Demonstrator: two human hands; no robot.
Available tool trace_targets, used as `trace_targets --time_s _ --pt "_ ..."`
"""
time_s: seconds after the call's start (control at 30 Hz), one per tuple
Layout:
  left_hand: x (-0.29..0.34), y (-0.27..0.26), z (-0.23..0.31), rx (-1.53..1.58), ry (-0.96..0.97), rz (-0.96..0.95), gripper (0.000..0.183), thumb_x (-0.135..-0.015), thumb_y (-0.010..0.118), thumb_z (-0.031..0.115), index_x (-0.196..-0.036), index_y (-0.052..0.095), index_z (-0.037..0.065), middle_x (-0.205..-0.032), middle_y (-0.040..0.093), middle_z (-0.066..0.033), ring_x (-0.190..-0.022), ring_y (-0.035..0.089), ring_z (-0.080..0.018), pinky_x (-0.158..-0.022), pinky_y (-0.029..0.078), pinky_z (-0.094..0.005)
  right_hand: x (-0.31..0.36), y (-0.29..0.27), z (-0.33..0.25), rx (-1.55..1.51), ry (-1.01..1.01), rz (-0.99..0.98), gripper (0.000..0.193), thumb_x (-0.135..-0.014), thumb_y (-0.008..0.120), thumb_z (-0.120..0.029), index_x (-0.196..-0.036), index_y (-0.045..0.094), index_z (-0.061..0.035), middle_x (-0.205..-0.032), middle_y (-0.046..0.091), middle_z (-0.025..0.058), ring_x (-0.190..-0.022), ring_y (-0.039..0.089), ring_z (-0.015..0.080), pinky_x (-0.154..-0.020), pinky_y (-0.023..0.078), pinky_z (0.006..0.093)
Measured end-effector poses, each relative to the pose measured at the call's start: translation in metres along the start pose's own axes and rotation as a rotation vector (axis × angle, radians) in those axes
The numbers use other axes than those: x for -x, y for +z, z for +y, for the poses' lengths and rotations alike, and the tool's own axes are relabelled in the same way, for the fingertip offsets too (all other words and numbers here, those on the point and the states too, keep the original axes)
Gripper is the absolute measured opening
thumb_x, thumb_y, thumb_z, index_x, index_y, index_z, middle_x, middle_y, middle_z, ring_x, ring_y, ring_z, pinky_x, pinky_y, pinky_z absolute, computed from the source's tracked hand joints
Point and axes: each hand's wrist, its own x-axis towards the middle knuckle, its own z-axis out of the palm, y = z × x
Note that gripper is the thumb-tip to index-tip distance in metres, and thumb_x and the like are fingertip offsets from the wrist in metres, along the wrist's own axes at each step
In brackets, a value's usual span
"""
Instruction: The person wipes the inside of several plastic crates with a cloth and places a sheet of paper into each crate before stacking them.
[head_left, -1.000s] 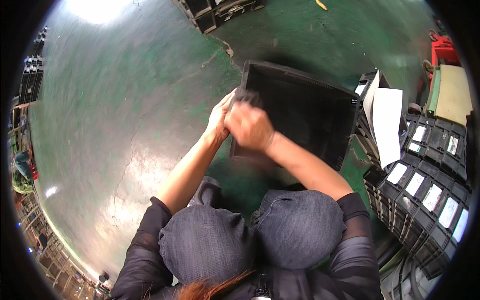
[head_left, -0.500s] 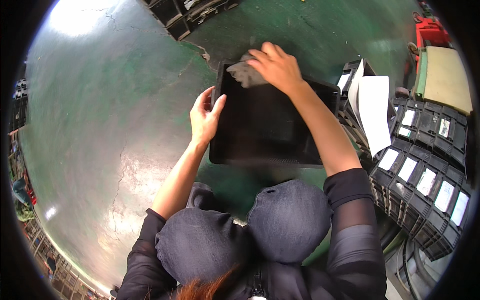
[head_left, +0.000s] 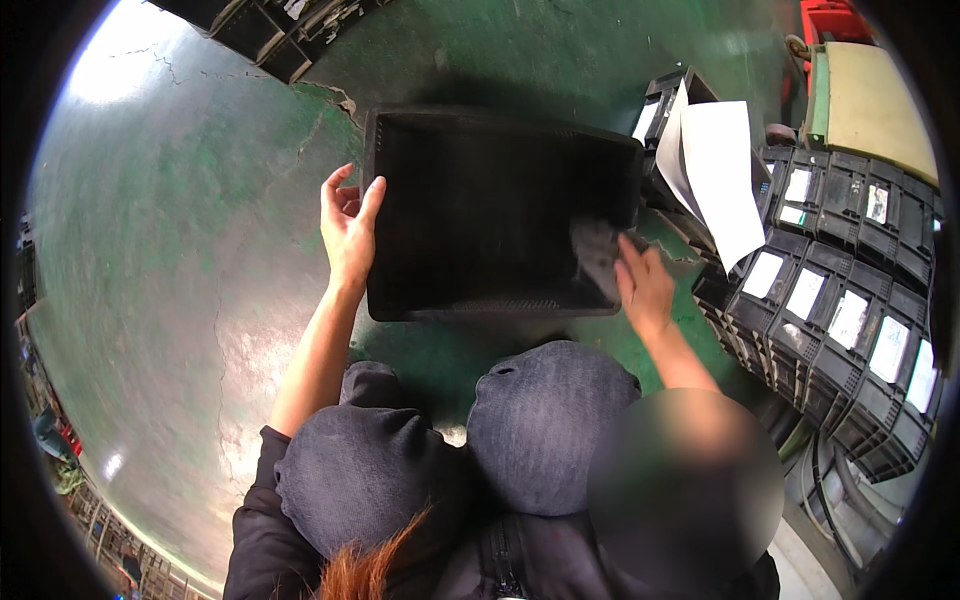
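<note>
A black plastic crate lies in front of my knees with its hollow side facing up. My left hand grips the crate's left rim, thumb over the edge and the other fingers along the outside. In my right hand is a grey rag, pressed against the inside of the crate at its near right corner. Motion blurs the right fingers and the rag a little.
Stacked black crates with white labels stand at the right. White sheets stick up from another black crate beyond the right rim. More dark crates sit at the far left. The green floor is cracked.
My right hand has swept the rag from the crate's far left corner to its near right corner. The left hand stays on the left rim. The whole view has shifted slightly.
</note>
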Motion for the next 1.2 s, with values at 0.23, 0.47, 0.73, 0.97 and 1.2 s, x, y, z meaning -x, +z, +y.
trace_targets --time_s 0.23,0.47,0.73,0.97,1.2 --pt "-0.005 -0.004 -0.008 -0.007 -0.042 -0.018 0.050 -0.077 0.073 0.029 -0.117 0.052 0.008 -0.087 0.053 -0.0023 -0.077 0.049 -0.0102 -0.071 0.041 -0.0242 0.045 0.006 -0.034 -0.024 -0.050 0.018 0.035 -0.076 0.069 -0.015 -0.110 0.063 -0.0141 -0.070 0.046 0.0054 -0.060 0.052 0.0225 -0.051 0.046 0.0332" --pt "-0.002 -0.004 -0.001 0.090 -0.083 -0.049 0.050 -0.076 0.074 0.030 -0.116 0.055 0.007 -0.091 0.060 -0.0066 -0.081 0.055 -0.0127 -0.074 0.044 -0.0265 0.000 0.039 -0.133 -0.242 -0.482 0.011 0.037 -0.072 0.072 -0.021 -0.107 0.063 -0.0142 -0.066 0.044 -0.0005 -0.061 0.050 0.0136 -0.050 0.047 0.0260" --pt "-0.015 -0.016 -0.013 -0.087 0.085 -0.122 0.052 -0.081 0.067 0.039 -0.117 0.052 0.004 -0.110 0.053 -0.0140 -0.099 0.052 -0.0209 -0.086 0.043 -0.0319 -0.076 0.080 -0.229 -0.649 -0.479 0.028 0.010 -0.080 0.062 -0.020 -0.083 0.055 -0.0124 -0.073 0.052 0.0032 -0.061 0.059 0.0210 -0.049 0.049 0.0328" --pt "0.049 -0.020 0.098 0.082 0.397 -0.643 0.063 -0.084 0.058 0.006 -0.139 0.028 0.006 -0.125 0.046 -0.0104 -0.113 0.046 -0.0164 -0.097 0.036 -0.0320 -0.125 -0.030 -0.171 -1.348 -0.043 -0.079 0.029 -0.083 0.065 -0.018 -0.107 0.054 -0.0051 -0.089 0.062 0.0098 -0.082 0.061 0.0227 -0.070 0.049 0.0308" --pt "0.063 -0.018 0.115 0.214 -0.007 -0.711 0.026 -0.084 0.054 0.003 -0.110 0.058 0.003 -0.082 0.057 0.0028 -0.074 0.051 -0.0030 -0.069 0.042 -0.0178 -0.118 -0.039 0.077 0.288 0.874 -0.049 0.047 -0.073 0.068 -0.030 -0.111 0.057 -0.0055 -0.122 0.044 0.0137 -0.120 0.040 0.0301 -0.093 0.038 0.0497"
